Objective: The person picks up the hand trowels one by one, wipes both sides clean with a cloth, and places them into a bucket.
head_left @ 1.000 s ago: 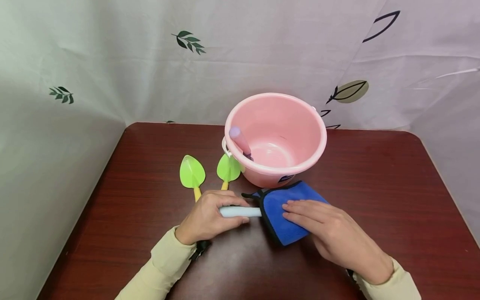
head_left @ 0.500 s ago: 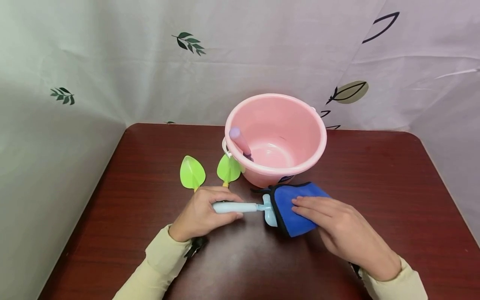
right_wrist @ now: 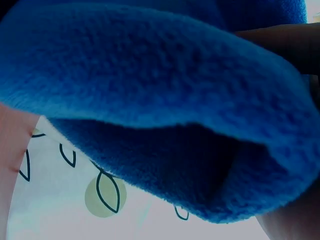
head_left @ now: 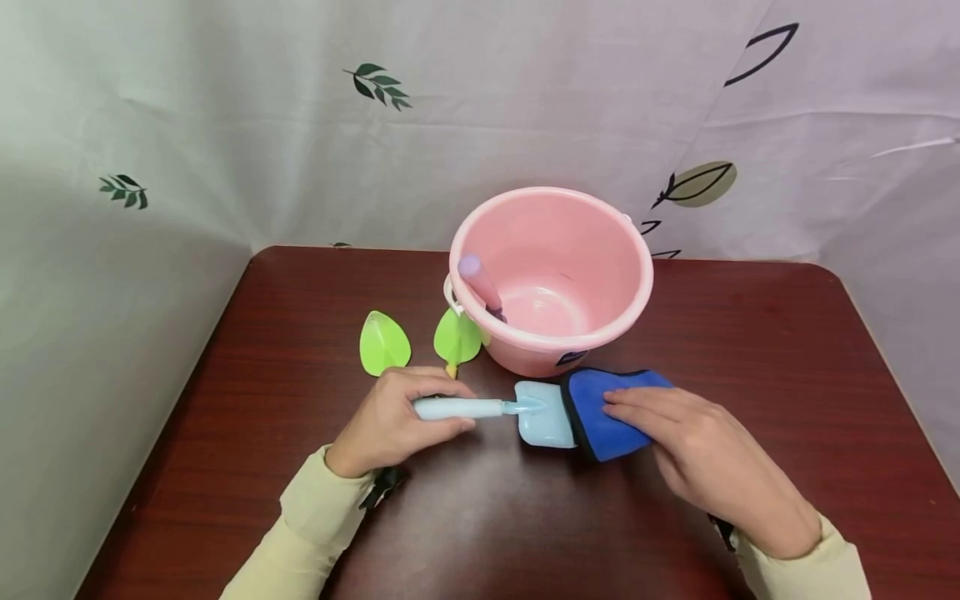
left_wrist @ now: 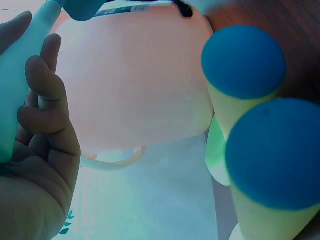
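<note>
My left hand grips the pale blue handle of a small toy shovel whose flat blade points right. In the left wrist view the fingers curl round that handle. A blue cloth with black edging wraps the front end of the blade and hides it. My right hand holds the cloth from the right, its fingertips on top and the thumb out of sight beneath. The right wrist view shows the fluffy cloth folded over in a loop.
Just behind the hands stands a pink bucket, a tool with a pink-purple handle leaning inside. Two yellow-handled trowels with green blades, one left and one by the bucket, lie on the brown table. Patterned fabric hangs behind.
The left hand has drawn the shovel leftward, baring its neck and much of the blade. My right hand has shifted slightly right with the cloth. The bucket and trowels stay put.
</note>
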{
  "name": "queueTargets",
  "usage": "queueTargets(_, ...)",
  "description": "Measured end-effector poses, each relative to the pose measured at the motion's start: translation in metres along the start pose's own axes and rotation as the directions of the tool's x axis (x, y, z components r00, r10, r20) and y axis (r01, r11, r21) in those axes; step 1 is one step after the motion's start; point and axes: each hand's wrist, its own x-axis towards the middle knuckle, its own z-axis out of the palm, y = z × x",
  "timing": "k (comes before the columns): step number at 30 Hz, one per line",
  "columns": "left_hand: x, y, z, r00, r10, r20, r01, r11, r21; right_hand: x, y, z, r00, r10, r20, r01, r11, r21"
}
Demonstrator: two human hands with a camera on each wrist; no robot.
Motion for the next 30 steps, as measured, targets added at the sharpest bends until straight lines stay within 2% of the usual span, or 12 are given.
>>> queueTargets(6, -0.001, 0.001, -0.005, 1.000, -0.013, -0.008, 0.014, 1.000, 0.009, -0.003, 0.005, -0.002, 0.999, 0.022, -0.043, -0.023, 0.999, -0.026)
queueTargets(13, -0.002, 0.010, -0.015, 0.999, -0.024, -0.021, 0.024, 1.000, -0.016, -0.006, 0.007, -0.007, 0.993, 0.097, -0.063, -0.101, 0.992, -0.070)
queueTargets(18, -0.006, 0.014, -0.024, 0.997, -0.047, -0.058, 0.044, 0.998, -0.046, -0.006, 0.008, -0.011, 0.985, 0.156, -0.071, -0.162, 0.982, -0.099)
queueTargets(25, -0.010, 0.020, -0.040, 0.992, 0.005, -0.128, -0.008, 1.000, -0.023, -0.007, 0.009, -0.013, 0.979, 0.193, -0.070, -0.200, 0.975, -0.100)
queueTargets(30, -0.010, 0.027, -0.051, 0.984, 0.031, -0.178, -0.044, 0.996, -0.072, -0.006, 0.010, -0.012, 0.980, 0.179, -0.089, -0.187, 0.979, -0.087)
